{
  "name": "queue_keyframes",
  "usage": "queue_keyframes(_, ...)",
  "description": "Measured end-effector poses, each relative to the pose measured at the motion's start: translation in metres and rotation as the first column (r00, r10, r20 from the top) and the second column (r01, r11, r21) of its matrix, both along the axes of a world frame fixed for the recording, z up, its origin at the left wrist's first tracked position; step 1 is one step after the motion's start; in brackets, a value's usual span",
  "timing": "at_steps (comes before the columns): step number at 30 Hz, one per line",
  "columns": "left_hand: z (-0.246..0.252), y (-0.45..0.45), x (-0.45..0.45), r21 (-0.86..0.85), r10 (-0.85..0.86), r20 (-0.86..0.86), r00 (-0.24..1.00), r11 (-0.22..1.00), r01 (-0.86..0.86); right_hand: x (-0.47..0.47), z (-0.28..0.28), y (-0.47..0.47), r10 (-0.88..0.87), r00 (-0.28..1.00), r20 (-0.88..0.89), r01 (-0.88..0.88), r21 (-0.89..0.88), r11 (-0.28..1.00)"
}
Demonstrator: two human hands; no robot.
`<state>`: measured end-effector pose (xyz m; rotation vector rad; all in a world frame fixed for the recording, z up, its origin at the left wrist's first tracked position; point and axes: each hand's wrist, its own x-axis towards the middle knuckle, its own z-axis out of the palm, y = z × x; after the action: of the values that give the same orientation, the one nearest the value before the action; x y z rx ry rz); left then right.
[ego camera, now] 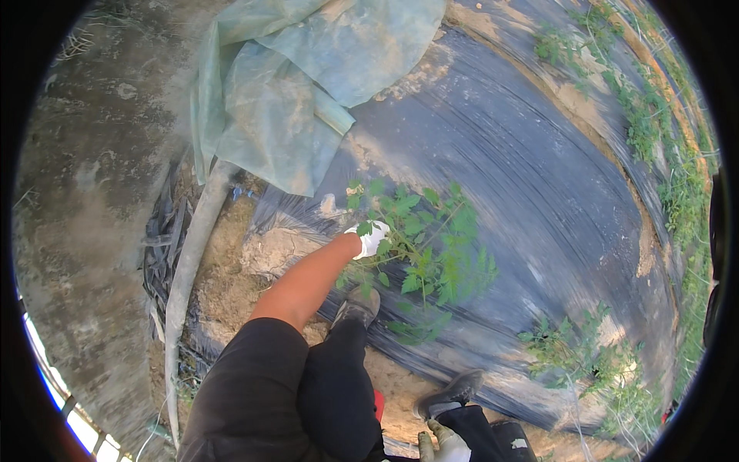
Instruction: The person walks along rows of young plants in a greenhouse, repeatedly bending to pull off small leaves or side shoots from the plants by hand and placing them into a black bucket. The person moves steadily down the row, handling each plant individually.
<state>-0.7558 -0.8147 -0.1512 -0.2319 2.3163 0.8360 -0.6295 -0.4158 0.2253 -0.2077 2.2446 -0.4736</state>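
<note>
My left hand [371, 238], in a white glove, reaches into the leafy stems of a tomato plant [430, 242]. Leaves cover its fingers, so whether they grip a stem is hidden. The plant spreads to the right over black plastic mulch film [519, 167]. Low in the view, beside my right leg, is my right hand [445, 442] in a white glove with stained, greenish fingertips. Its thumb and fingers are apart with nothing visible between them, and the lower frame edge cuts it off.
A crumpled translucent greenish plastic sheet [288, 110] lies ahead, over the end of a grey pipe [193, 271]. Concrete ground [86, 231] runs along the left. More tomato plants [589, 352] grow to the right. A red object [379, 405] shows between my legs.
</note>
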Motion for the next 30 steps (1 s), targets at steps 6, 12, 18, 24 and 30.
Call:
queue_keyframes(6, -0.046, -0.002, 0.000, -0.138, -0.089, 0.142, 0.986, 0.984, 0.109, -0.007, -0.001, -0.001, 0.036, 0.999, -0.005, -0.037, -0.066, 0.997)
queue_keyframes(12, 0.012, 0.009, -0.020, -0.266, -0.281, 0.163, 0.946, 0.911, 0.316, -0.009, -0.002, -0.003, 0.029, 1.000, -0.002, -0.029, -0.052, 0.998)
queue_keyframes(18, 0.007, -0.002, -0.003, -0.146, -0.009, 0.017, 1.000, 0.989, 0.011, -0.012, -0.003, -0.004, 0.043, 0.999, -0.015, -0.044, -0.052, 0.998)
queue_keyframes(24, -0.027, 0.000, 0.017, -0.224, -0.016, -0.102, 0.995, 0.975, -0.008, -0.009, -0.005, -0.001, 0.098, 0.995, -0.022, -0.099, -0.068, 0.993)
queue_keyframes(30, 0.023, 0.010, 0.000, -0.239, -0.005, -0.051, 0.999, 0.971, -0.007, -0.003, -0.011, 0.006, 0.105, 0.991, -0.083, -0.113, -0.101, 0.988)
